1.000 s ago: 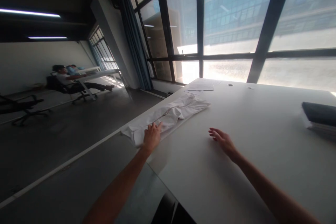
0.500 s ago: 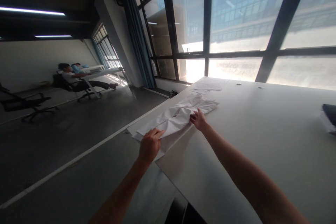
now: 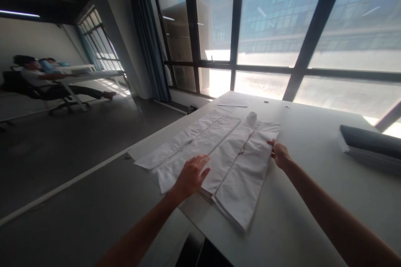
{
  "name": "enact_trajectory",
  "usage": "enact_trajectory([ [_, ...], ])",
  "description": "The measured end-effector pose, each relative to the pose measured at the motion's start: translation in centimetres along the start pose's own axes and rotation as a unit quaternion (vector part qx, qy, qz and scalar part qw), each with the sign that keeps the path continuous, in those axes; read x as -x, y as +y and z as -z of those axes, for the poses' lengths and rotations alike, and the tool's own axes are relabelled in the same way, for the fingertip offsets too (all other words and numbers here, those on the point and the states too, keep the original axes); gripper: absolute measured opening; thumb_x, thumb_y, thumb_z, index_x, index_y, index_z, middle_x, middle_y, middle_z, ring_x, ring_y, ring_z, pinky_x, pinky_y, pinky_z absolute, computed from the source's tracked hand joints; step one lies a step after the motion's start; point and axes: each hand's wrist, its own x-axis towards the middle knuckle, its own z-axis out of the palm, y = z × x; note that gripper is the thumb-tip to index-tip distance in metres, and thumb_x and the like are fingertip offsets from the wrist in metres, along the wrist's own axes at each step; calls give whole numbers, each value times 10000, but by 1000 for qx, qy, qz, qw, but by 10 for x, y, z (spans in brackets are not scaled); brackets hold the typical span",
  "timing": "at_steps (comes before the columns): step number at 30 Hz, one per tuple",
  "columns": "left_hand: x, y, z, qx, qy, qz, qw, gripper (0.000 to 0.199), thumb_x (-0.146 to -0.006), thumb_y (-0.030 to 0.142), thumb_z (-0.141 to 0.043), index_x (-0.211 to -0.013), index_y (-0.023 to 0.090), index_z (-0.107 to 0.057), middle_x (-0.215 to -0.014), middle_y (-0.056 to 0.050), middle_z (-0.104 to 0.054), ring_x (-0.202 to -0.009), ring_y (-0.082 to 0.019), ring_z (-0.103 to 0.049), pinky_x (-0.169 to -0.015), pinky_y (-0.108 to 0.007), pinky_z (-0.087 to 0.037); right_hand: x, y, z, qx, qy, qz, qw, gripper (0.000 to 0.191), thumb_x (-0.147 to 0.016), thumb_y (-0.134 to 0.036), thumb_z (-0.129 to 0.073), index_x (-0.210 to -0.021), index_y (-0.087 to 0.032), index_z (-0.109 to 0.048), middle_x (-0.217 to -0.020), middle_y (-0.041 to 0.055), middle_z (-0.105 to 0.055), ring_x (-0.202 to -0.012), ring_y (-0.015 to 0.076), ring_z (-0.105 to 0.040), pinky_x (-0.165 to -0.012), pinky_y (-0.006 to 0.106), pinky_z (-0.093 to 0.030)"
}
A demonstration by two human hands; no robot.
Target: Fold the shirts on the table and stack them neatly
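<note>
A white shirt (image 3: 247, 162) lies on the white table, its collar toward the far side and its front opening running lengthwise. Pinched in my right hand (image 3: 281, 154) is the shirt's right edge near the shoulder. My left hand (image 3: 191, 175) is open, fingers stretched out over the shirt's left side near the lower edge. Beside it, to the left, a second white piece of cloth (image 3: 188, 137) is spread flat with a long seam down it; whether it joins the shirt I cannot tell.
White sheets (image 3: 233, 103) lie at the table's far end. On the right sits a stack with a dark top (image 3: 372, 142). The table's left edge drops to a grey floor (image 3: 78, 167). A person (image 3: 40, 77) sits at another table far left.
The bunched white cloth now lies spread in two parts, with the shirt nearer and further right. My right hand moved right with its edge; my left hand opened. The view turned right.
</note>
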Motion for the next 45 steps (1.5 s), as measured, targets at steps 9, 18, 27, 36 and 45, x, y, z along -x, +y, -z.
enact_trajectory([
  [9, -20, -33, -43, -117, -49, 39, 991, 483, -1052, 386, -366, -1453, 192, -551, -1536, -140, -482, -1456, -346, -380, -1158, -603, -325, 11, 51, 103, 366, 89, 230, 897, 395, -863, -270, -494, -1102, -122, -771, -1079, 164, -723, -1060, 291, -631, -954, 376, -462],
  [18, -8, 68, -71, -93, -165, -26, 982, 759, -998, 670, -352, -1600, 210, -318, -1641, -146, -291, -1512, -412, -224, -1159, -655, -249, 27, 37, 117, 586, 19, 357, 727, 269, -964, -212, -444, -1011, -163, -704, -1076, 121, -714, -1023, 241, -623, -1137, 438, -220],
  [27, -60, 11, -63, -97, -271, -151, 946, 860, -940, 765, -389, -1624, 283, -186, -1680, -104, -138, -1543, -383, -107, -1199, -630, -118, 92, 22, 147, 641, -29, 402, 653, 341, -1015, -391, -472, -970, -158, -717, -1000, 137, -723, -1008, 278, -633, -1094, 443, -272],
  [36, -147, 7, -46, -117, -304, -227, 918, 778, -916, 615, -614, -1582, 419, -264, -1661, -44, -268, -1544, -382, -94, -1161, -704, -78, 148, 23, 202, 594, -136, 317, 727, 446, -1022, -362, -437, -723, -178, -711, -699, 92, -701, -655, 209, -634, -669, 318, -427],
  [45, -154, 122, -110, -134, -28, -105, 985, 558, -1019, 271, -422, -1575, 285, -371, -1603, -121, -385, -1517, -343, -243, -1193, -633, -178, 85, 40, 314, 536, -156, 356, 749, 511, -937, -393, -544, -1440, -308, -570, -1578, 55, -444, -1485, 291, -331, -1215, 533, -223],
])
